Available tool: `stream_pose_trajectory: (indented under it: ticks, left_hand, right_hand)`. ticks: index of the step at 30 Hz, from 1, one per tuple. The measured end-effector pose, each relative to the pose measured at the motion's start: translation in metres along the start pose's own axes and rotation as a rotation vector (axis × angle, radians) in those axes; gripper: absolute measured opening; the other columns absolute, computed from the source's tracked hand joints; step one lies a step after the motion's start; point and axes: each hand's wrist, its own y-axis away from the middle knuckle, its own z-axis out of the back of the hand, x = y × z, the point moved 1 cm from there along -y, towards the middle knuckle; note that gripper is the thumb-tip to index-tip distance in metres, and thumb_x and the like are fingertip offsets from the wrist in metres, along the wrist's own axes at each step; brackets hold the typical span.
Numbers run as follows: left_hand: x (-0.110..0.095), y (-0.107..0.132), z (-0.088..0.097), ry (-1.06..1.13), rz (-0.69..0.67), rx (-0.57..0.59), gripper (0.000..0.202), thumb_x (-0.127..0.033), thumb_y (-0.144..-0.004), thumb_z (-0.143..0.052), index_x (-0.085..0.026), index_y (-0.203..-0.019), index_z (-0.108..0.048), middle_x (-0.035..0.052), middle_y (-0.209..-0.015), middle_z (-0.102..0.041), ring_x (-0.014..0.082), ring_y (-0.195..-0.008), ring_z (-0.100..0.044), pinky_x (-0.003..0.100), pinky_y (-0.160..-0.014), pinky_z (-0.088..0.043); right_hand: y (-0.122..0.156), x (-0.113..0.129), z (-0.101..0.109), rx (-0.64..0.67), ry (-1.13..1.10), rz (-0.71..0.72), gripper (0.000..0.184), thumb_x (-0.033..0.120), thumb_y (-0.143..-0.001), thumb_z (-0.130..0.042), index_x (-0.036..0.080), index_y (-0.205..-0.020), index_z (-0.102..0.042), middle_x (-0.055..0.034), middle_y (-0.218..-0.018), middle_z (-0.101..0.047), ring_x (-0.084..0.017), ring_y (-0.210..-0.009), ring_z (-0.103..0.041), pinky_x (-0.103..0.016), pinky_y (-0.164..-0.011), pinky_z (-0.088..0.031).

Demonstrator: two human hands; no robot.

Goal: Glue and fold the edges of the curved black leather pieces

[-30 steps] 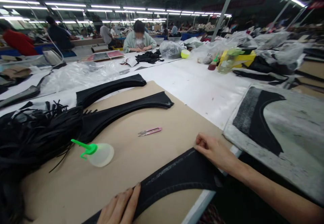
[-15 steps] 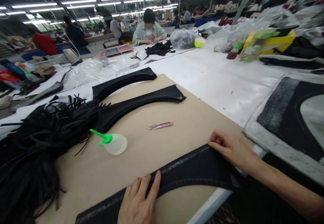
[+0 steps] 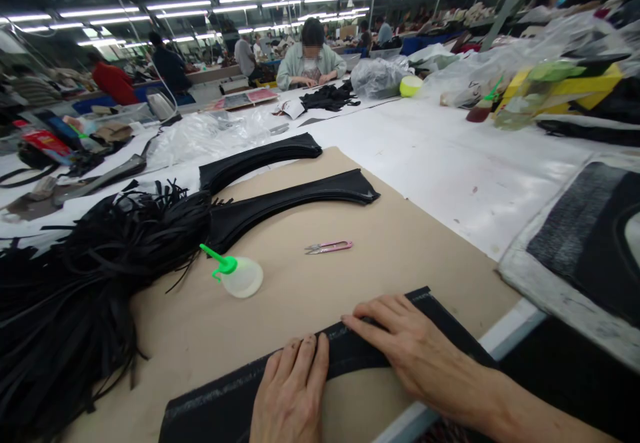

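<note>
A black curved panel (image 3: 350, 356) with a whitish, rough strip along its far edge lies across the board's near side. My left hand (image 3: 293, 389) rests flat on its middle, fingers stretched toward that edge. To the right, my right hand (image 3: 400, 336) grips the same far edge, thumb and fingers close together, its fingertips partly hidden. Beyond the hands lie pink-handled thread snips (image 3: 329, 247). Left of these, a clear squeeze bottle (image 3: 243, 277) with a green spout leans on its rounded base, pale liquid inside.
Two stacks of black curved panels, a far stack (image 3: 260, 156) and a nearer stack (image 3: 295, 199), lie on the tan board (image 3: 410, 249). A heap of black strips (image 3: 100, 283) covers the left. At right is a pale slab (image 3: 520, 276). A co-worker (image 3: 311, 63) sits across the table.
My right hand has slid left along the panel's far edge, from its right end to near my left hand. My left hand stays on the panel. The view has shifted slightly.
</note>
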Motion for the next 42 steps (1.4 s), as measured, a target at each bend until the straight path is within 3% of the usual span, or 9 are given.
stream_pose_trajectory:
  ticks: [3, 6, 11, 22, 25, 28, 33, 36, 42]
  left_hand:
    - [0.001, -0.001, -0.002, -0.007, -0.053, -0.018, 0.048, -0.007, -0.081, -0.041, -0.014, -0.126, -0.056, 0.0071, -0.113, -0.067, 0.0208, -0.102, -0.056, 0.031, -0.088, -0.042]
    - [-0.004, -0.002, -0.004, 0.004, -0.02, -0.016, 0.048, -0.008, -0.081, -0.04, -0.015, -0.127, -0.056, 0.0071, -0.112, -0.067, 0.0209, -0.101, -0.057, 0.031, -0.087, -0.042]
    - [-0.015, -0.01, -0.003, 0.042, 0.136, -0.001, 0.057, -0.004, -0.077, -0.042, -0.02, -0.13, -0.054, 0.005, -0.109, -0.066, 0.0221, -0.098, -0.055, 0.034, -0.087, -0.039]
    - [-0.023, -0.012, -0.004, 0.057, 0.225, -0.03, 0.047, -0.014, -0.084, -0.046, -0.024, -0.129, -0.057, 0.0034, -0.109, -0.067, 0.0229, -0.099, -0.053, 0.036, -0.086, -0.037]
    - [-0.026, -0.015, 0.002, 0.058, 0.242, -0.027, 0.045, -0.017, -0.086, -0.046, -0.022, -0.129, -0.057, 0.0046, -0.108, -0.067, 0.0239, -0.098, -0.054, 0.036, -0.084, -0.04]
    - [-0.027, -0.018, 0.008, 0.119, 0.275, -0.027, 0.042, -0.019, -0.089, -0.044, -0.02, -0.129, -0.056, 0.0053, -0.109, -0.066, 0.0234, -0.096, -0.056, 0.035, -0.081, -0.044]
    - [-0.01, -0.003, 0.024, 0.369, 0.466, -0.106, 0.035, -0.012, -0.091, -0.037, -0.018, -0.117, -0.059, 0.0075, -0.106, -0.064, 0.02, -0.092, -0.057, 0.033, -0.079, -0.05]
    - [0.009, 0.019, 0.033, 0.329, 0.553, -0.155, 0.032, -0.007, -0.091, -0.037, -0.017, -0.112, -0.06, 0.0087, -0.105, -0.062, 0.0197, -0.095, -0.057, 0.034, -0.081, -0.052]
    - [0.032, 0.054, 0.038, 0.229, 0.469, -0.09, 0.036, -0.005, -0.09, -0.039, -0.017, -0.118, -0.058, 0.009, -0.105, -0.061, 0.0196, -0.094, -0.057, 0.034, -0.08, -0.054]
  right_hand:
    - [-0.005, 0.009, -0.02, 0.065, 0.045, 0.048, 0.054, 0.0, -0.081, -0.042, 0.015, -0.132, -0.051, -0.0097, -0.119, -0.058, -0.023, -0.103, -0.052, -0.04, -0.093, -0.043]
    - [0.001, 0.006, -0.03, 0.03, 0.102, 0.041, 0.056, -0.002, -0.078, -0.042, 0.014, -0.131, -0.052, -0.0097, -0.12, -0.059, -0.023, -0.104, -0.052, -0.04, -0.093, -0.041]
    - [0.013, 0.0, -0.026, -0.057, 0.134, -0.008, 0.06, -0.003, -0.077, -0.038, 0.017, -0.131, -0.053, -0.0073, -0.119, -0.061, -0.022, -0.105, -0.052, -0.04, -0.094, -0.04]
    - [0.04, -0.024, -0.012, -0.157, 0.288, -0.074, 0.054, -0.003, -0.081, -0.035, 0.016, -0.125, -0.06, -0.0074, -0.115, -0.062, -0.023, -0.104, -0.053, -0.041, -0.092, -0.042]
    - [0.033, -0.016, -0.014, -0.206, 0.316, -0.037, 0.056, -0.004, -0.079, -0.034, 0.014, -0.125, -0.059, -0.0099, -0.116, -0.061, -0.024, -0.105, -0.054, -0.041, -0.092, -0.043]
    - [0.016, 0.001, -0.025, -0.212, 0.266, 0.092, 0.061, -0.004, -0.076, -0.034, 0.015, -0.131, -0.054, -0.0098, -0.121, -0.059, -0.023, -0.109, -0.055, -0.038, -0.092, -0.046]
    - [-0.013, 0.025, -0.043, -0.224, 0.157, 0.209, 0.056, -0.002, -0.077, -0.035, 0.012, -0.127, -0.055, -0.0113, -0.117, -0.059, -0.022, -0.106, -0.055, -0.036, -0.088, -0.049]
    - [-0.024, 0.037, -0.048, -0.214, 0.084, 0.202, 0.056, -0.003, -0.076, -0.035, 0.012, -0.126, -0.055, -0.0114, -0.114, -0.059, -0.021, -0.104, -0.054, -0.036, -0.089, -0.05]
    - [-0.043, 0.057, -0.067, -0.178, -0.058, 0.197, 0.055, -0.005, -0.076, -0.034, 0.013, -0.123, -0.056, -0.0107, -0.111, -0.058, -0.023, -0.099, -0.052, -0.039, -0.087, -0.048]
